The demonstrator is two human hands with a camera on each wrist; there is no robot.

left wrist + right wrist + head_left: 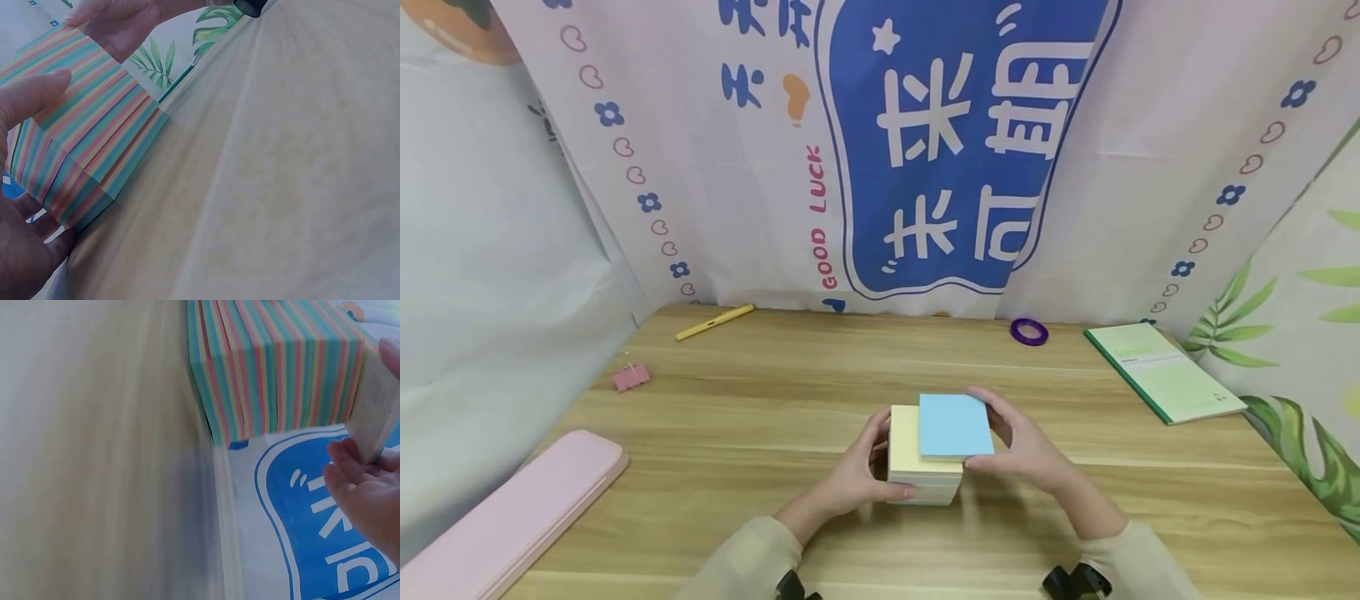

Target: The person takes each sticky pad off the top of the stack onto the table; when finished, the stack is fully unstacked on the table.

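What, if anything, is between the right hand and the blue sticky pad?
Nothing visible is. The right hand grips the blue sticky pad directly, where it juts past the yellow-topped stack.

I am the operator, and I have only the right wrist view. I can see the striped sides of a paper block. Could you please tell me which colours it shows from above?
Observer: In the head view, the block is pale yellow on top, partly covered by a light blue pad.

Operator: Thank you. Is something holding the side that I cannot see?

Observer: Yes, the left hand grips it, with the thumb on the near side.

Operator: And what is lying on the table farther to the right?

Observer: A green notebook, to the right of a purple ring.
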